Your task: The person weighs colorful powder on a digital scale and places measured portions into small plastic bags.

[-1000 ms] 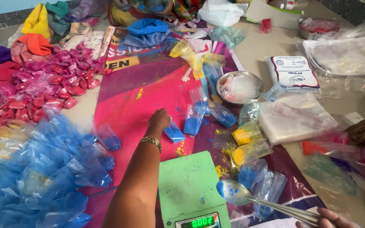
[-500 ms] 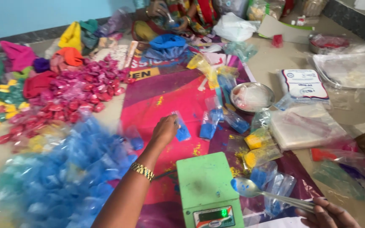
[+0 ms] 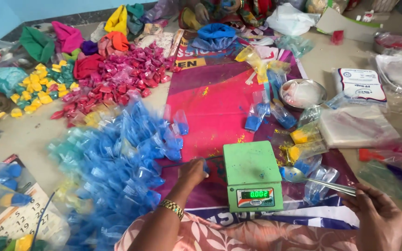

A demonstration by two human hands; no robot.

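Left hand, gold bracelet at the wrist, closed around a small blue packet just left of the green scale; right hand gripping the handle of a metal spoon, its bowl resting beside the scale's right edge. A big heap of blue packets lies to the left on the floor, pink packets and yellow packets beyond it. A steel bowl sits further out on the pink sheet.
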